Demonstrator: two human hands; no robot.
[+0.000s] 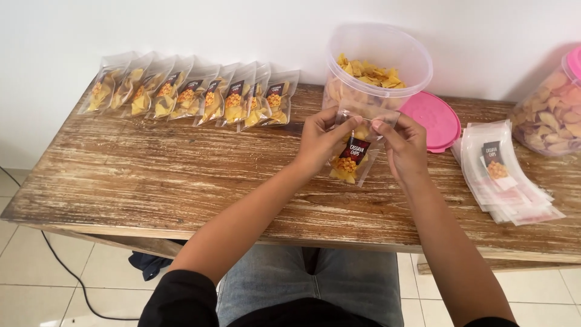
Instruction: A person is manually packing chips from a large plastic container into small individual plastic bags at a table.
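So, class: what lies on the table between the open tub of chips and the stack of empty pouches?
In the head view, the pink lid lies flat on the table, between the open tub and the stack of empty pouches.

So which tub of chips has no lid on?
The clear tub behind the hands; its pink lid lies on the table beside it. The tub at the right edge has its pink lid on.

On the table (151, 175), filled packets (193, 94) lie left of the tub (375, 60), empty pouches (505, 175) right.
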